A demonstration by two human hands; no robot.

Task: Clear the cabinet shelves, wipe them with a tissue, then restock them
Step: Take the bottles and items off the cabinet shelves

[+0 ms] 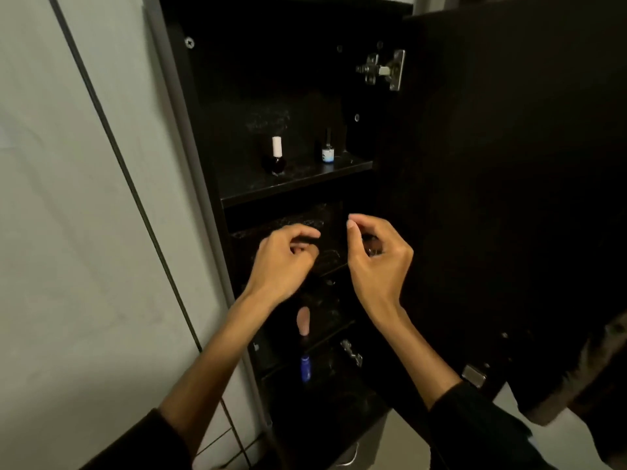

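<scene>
While the dark cabinet stands open, two small bottles rest well apart on its upper shelf: a white-capped bottle and a blue-labelled bottle. Before the shelf below, the left hand curls loosely, seemingly empty; the right hand pinches something small and unclear.

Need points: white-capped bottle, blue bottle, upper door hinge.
white-capped bottle (pixel 277 146), head view, on its white cap.
blue bottle (pixel 305 368), head view, middle of its blue body.
upper door hinge (pixel 383 70), head view, on the metal arm.
</scene>
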